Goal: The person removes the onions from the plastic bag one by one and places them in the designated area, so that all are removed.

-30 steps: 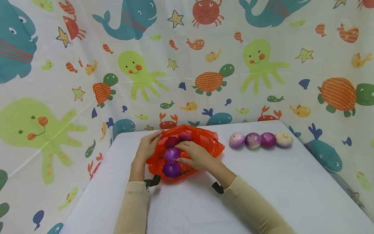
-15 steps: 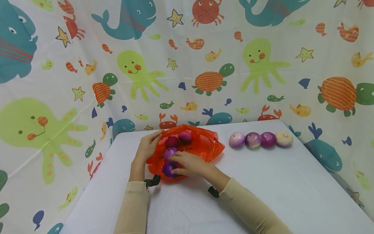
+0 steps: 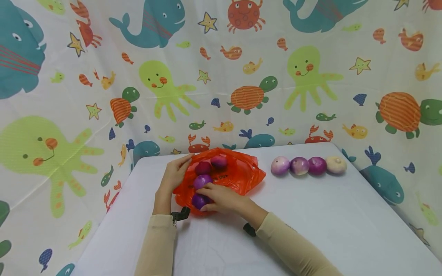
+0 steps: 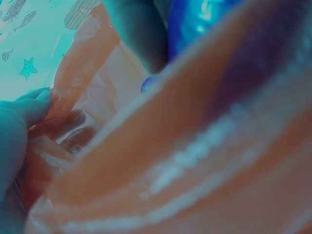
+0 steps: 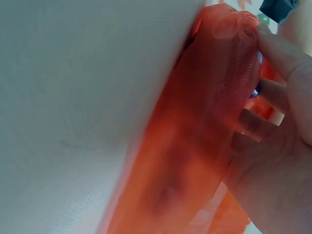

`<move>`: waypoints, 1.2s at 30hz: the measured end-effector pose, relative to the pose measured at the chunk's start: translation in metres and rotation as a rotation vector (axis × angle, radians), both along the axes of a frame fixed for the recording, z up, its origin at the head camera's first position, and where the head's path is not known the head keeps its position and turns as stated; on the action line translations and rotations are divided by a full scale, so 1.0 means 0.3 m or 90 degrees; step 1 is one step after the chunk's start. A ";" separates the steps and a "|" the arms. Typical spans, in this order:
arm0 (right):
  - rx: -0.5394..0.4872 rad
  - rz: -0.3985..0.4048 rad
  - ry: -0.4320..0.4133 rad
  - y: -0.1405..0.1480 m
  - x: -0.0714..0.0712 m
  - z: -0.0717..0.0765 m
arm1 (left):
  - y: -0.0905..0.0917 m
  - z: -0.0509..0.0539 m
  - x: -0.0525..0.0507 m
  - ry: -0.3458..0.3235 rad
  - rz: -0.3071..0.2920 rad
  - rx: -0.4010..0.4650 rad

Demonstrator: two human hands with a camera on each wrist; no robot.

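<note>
An orange-red plastic bag [image 3: 241,174] lies spread on the table in the head view, with several purple onions inside in a bent row. My left hand [image 3: 173,174] grips the bag's left edge; in the left wrist view its thumb [image 4: 36,108] presses on the crinkled plastic. Around the nearest onion [image 3: 198,201] curl the fingers of my right hand [image 3: 223,198], covering its right part. Just behind it sits a lighter purple onion [image 3: 202,181], and farther back are two darker ones, a left onion [image 3: 203,168] and a right onion [image 3: 219,161].
Right of the bag, a row of peeled onions stands at the back of the table: a pale purple onion [image 3: 280,165], two darker ones and a whitish onion [image 3: 336,165]. White cloth covers the table [image 3: 310,214]. A sea-animal curtain [image 3: 221,84] hangs behind and at both sides.
My right hand has moved toward me, from the second onion to the nearest one, and its fingers have closed round it. The left hand and the bag have stayed in place.
</note>
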State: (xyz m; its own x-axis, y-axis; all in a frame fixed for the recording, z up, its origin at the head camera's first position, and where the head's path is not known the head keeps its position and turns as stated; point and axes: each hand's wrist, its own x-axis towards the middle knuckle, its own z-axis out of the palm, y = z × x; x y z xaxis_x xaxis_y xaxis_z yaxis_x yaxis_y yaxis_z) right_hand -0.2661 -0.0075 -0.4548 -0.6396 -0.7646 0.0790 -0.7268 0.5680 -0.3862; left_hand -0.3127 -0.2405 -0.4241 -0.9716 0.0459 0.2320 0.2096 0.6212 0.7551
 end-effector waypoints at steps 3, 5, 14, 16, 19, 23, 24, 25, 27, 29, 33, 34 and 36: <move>-0.003 -0.005 -0.014 -0.003 0.002 0.000 | -0.002 0.000 -0.001 0.005 -0.001 0.000; -0.001 -0.009 -0.021 -0.006 0.005 0.002 | -0.002 -0.001 -0.002 0.007 -0.002 0.001; 0.001 -0.005 0.002 0.005 0.012 0.014 | -0.002 -0.005 -0.004 0.001 -0.002 0.005; -0.005 -0.006 0.012 0.013 0.010 0.020 | -0.001 -0.004 -0.003 0.006 -0.002 0.001; -0.016 -0.007 0.021 0.027 0.005 0.025 | -0.001 -0.003 -0.003 0.011 -0.003 -0.003; -0.034 -0.009 0.039 0.054 -0.003 0.030 | -0.001 0.000 0.000 0.008 -0.003 -0.004; -0.040 -0.011 0.046 0.062 -0.005 0.033 | 0.000 0.000 0.000 0.008 -0.003 -0.004; -0.046 -0.012 0.054 0.072 -0.008 0.034 | 0.000 0.000 0.001 0.007 -0.003 -0.004; -0.061 -0.019 0.067 0.095 -0.013 0.041 | 0.001 0.001 0.001 0.007 -0.003 -0.003; -0.077 -0.030 0.075 0.122 -0.018 0.051 | 0.001 0.001 0.000 0.009 -0.001 -0.003; -0.107 -0.050 0.078 0.180 -0.029 0.074 | -0.001 0.000 -0.004 0.014 -0.002 -0.006; -0.112 -0.053 0.079 0.195 -0.032 0.079 | -0.001 -0.001 -0.006 0.015 -0.003 -0.007; -0.121 -0.062 0.081 0.227 -0.039 0.086 | -0.002 -0.002 -0.008 0.019 -0.005 -0.006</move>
